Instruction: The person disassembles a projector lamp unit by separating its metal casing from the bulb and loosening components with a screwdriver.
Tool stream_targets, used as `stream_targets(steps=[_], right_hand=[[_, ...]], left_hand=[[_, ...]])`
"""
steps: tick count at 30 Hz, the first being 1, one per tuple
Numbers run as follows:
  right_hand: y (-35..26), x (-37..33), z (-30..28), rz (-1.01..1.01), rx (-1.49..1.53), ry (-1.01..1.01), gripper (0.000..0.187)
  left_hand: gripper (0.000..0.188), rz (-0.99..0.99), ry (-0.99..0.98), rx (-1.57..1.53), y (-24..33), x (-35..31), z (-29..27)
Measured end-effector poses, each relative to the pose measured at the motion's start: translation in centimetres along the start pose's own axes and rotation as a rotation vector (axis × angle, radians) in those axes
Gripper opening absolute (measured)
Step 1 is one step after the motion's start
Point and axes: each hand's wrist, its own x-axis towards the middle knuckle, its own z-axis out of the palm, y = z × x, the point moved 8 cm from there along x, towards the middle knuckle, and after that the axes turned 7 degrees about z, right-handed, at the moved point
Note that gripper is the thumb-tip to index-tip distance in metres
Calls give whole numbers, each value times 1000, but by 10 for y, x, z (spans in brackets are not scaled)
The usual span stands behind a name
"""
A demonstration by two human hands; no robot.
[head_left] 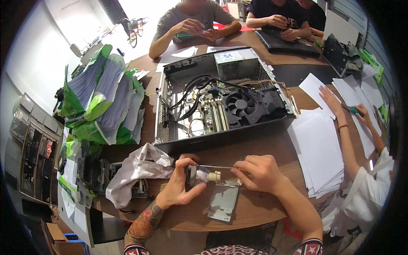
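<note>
My left hand [178, 182] is curled around a small rounded, shiny part with a cream-coloured end [213, 176], its thumb below and fingers above. My right hand [260, 173] pinches one end of a thin metal rod [216, 166]. The rod's other end reaches the fingertips of my left hand, just above the part. Whether it touches the part I cannot tell. Beneath, on the brown table, lies a flat silvery-white plate [222, 203]. Beyond my hands stands an opened desktop computer case [204, 138] with a black fan [240, 105] and loose black cables [187, 100].
A crumpled pale cloth [136, 172] lies left of my hand over dark metal parts. Green-wrapped paper stacks [106, 93] stand behind it. White sheets [316, 148] lie at right, where a person's hand holds green-handled scissors [352, 109]. People across work near a black laptop [287, 44].
</note>
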Motion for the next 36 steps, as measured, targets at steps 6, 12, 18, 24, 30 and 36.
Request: stream_targets(steps=[6, 12, 18, 24, 30, 36], right_hand=[[-8, -3, -2, -91, -55, 36, 14], [-19, -8, -6, -207, -122, 71, 20], [-33, -14, -7, -357, -220, 73, 14], [-36, -17, -5, -371, -193, 54, 16], [-26, -17, -1, -273, -83, -49, 15], [-16, -9, 12, -139, -37, -179, 14]], left_hand=[[53, -388, 41, 133, -19, -2, -14], [62, -506, -112, 135, -32, -12, -13], [72, -485, -184, 38, -28, -13, -7], [68, -405, -140, -98, -31, -17, 1], [71, -302, -141, -137, -24, -13, 8], [75, -219, -149, 41, -28, -17, -2]])
